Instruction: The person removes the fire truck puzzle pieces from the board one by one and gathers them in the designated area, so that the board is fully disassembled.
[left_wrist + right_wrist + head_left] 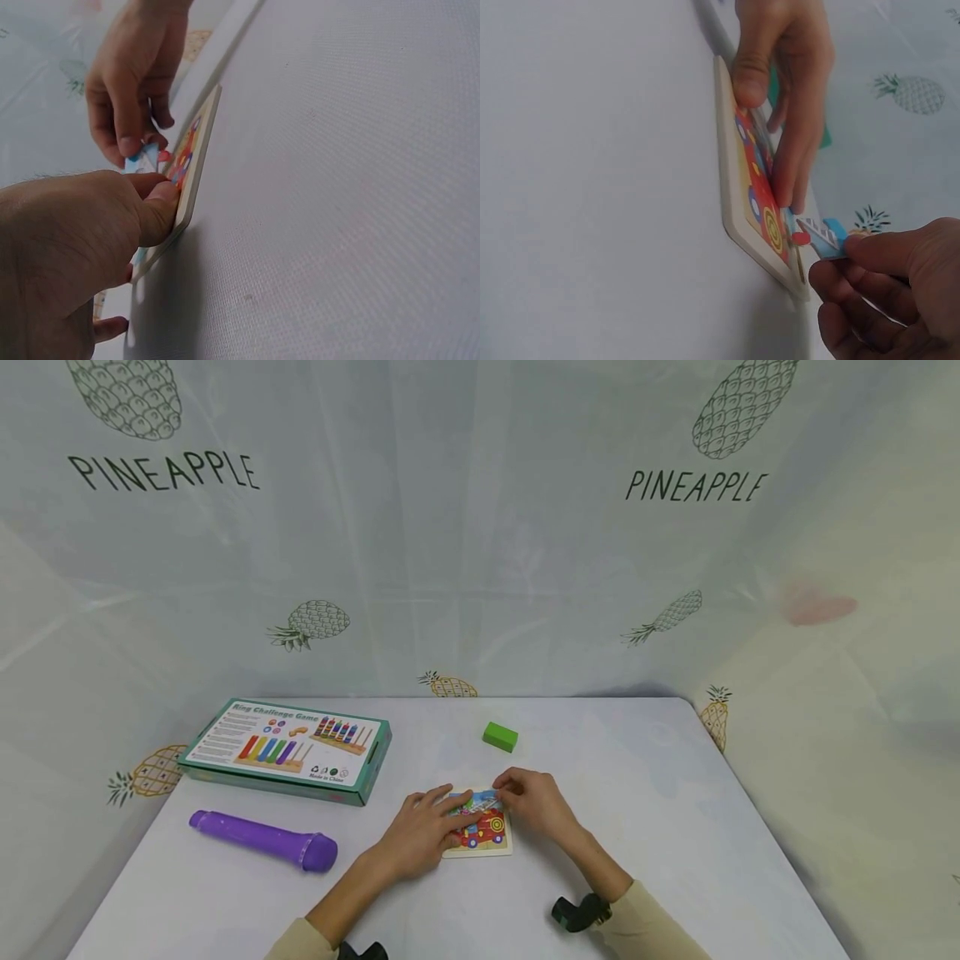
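Head view: we see a shallow wooden puzzle board [483, 852] lying flat on the white surface [712, 843], between two hands and toward the near middle. A red fire truck [486, 832] is pictured on it. The left hand [420, 831] reaches over the board's left side, its fingers spread and fairly straight across the picture, the thumb by the near part of the left edge. The right hand [536, 802] is at the far right corner.

From the right wrist we make out what it holds: thumb and fingers pinch a small blue puzzle piece [826, 241] with white ladder-like marks. We see the piece tilted at the board's corner, beside a small red spot [801, 238]; whether its lower edge touches the board, we cannot tell. The left wrist view shows us the same pinch, partly hidden behind the left hand.

Beyond the board, we find a green block [500, 737] on the surface. To the left lie a purple microphone [262, 841] and, farther back, a green-edged Ring Challenge Game box [285, 750]. Behind everything we see a pale cloth [480, 527] printed with pineapples, and beige sleeves [648, 927] cover the forearms.
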`<action>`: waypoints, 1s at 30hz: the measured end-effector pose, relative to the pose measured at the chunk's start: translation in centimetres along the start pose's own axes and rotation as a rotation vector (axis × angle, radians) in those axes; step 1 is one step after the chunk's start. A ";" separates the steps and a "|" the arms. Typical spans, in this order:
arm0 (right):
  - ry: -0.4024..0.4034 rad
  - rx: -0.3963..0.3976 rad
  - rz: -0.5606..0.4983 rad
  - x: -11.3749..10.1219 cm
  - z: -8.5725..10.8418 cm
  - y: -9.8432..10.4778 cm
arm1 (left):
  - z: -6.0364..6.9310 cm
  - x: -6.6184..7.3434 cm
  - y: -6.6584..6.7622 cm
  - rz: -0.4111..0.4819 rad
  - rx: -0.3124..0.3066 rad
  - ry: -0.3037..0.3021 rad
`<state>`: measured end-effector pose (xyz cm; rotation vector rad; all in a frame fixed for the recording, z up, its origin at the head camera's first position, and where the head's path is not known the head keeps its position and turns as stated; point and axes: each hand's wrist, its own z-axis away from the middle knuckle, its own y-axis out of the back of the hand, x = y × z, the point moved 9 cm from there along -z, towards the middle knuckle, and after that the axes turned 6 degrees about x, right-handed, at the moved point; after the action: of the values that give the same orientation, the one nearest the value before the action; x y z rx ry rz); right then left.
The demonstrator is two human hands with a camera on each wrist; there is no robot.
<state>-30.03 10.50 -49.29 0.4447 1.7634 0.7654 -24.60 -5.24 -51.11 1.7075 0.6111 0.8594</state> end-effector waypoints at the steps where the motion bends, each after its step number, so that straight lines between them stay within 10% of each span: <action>1: -0.001 0.005 -0.001 0.0 0.0 0.2 | 0.0 0.0 0.0 -0.004 -0.002 0.001; 30: -0.219 0.060 0.007 8.1 0.4 8.4 | -0.1 -0.5 -0.9 -0.016 -0.017 0.014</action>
<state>-32.93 21.84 -49.22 0.5543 1.5832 0.6441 -24.92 -5.31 -52.04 1.6802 0.6239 0.8639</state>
